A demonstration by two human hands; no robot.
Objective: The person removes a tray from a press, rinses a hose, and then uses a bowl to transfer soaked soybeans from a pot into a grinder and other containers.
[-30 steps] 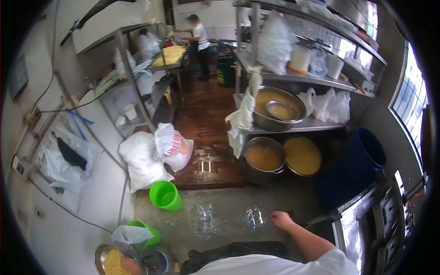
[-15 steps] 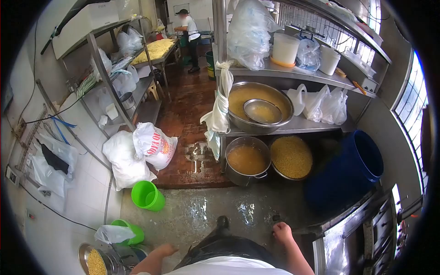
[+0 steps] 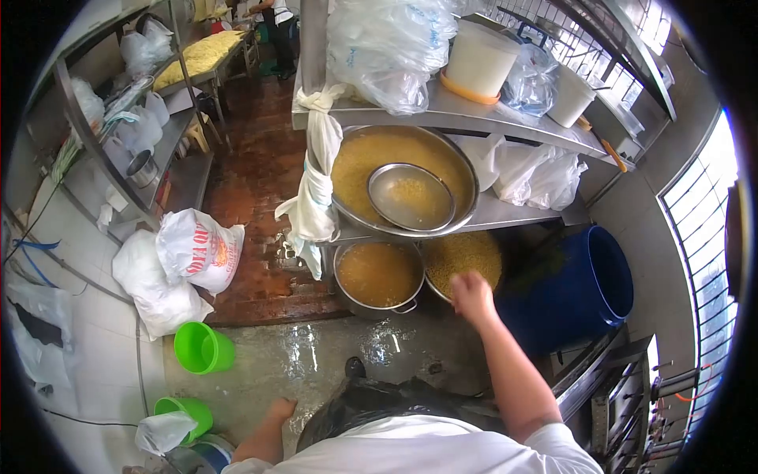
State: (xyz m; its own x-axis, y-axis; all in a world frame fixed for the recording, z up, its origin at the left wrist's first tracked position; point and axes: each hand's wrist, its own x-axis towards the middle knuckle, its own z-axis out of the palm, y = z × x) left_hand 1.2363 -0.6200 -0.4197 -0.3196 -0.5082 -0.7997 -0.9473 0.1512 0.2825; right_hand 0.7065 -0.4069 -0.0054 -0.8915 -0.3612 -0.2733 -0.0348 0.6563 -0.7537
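Observation:
My right hand (image 3: pixel 472 297) is stretched forward, between my view and a wide bowl of yellowish beans (image 3: pixel 464 259) on the lower level. Its fingers look bent but are smeared by motion, and nothing shows in them. Close to it, a large metal basin (image 3: pixel 472 199) on the shelf holds beans in cloudy liquid, with a smaller metal bowl (image 3: pixel 410 223) resting inside. Left of the bean bowl stands a metal pot (image 3: pixel 404 309) of brownish liquid. Down at my side hangs my left hand (image 3: pixel 282 408), loosely curled, holding nothing that I can see.
A blue barrel (image 3: pixel 580 296) leans at the right. Green buckets (image 3: pixel 204 347) and white sacks (image 3: pixel 201 251) stand at the left on the wet floor. White cloth (image 3: pixel 320 158) is tied round the shelf post. A person (image 3: pixel 278 31) stands at the back near a table.
My right hand has risen from my side and moved forward towards the basin and bean bowl. My view has come closer to the shelf and turned slightly right. My left hand stays low.

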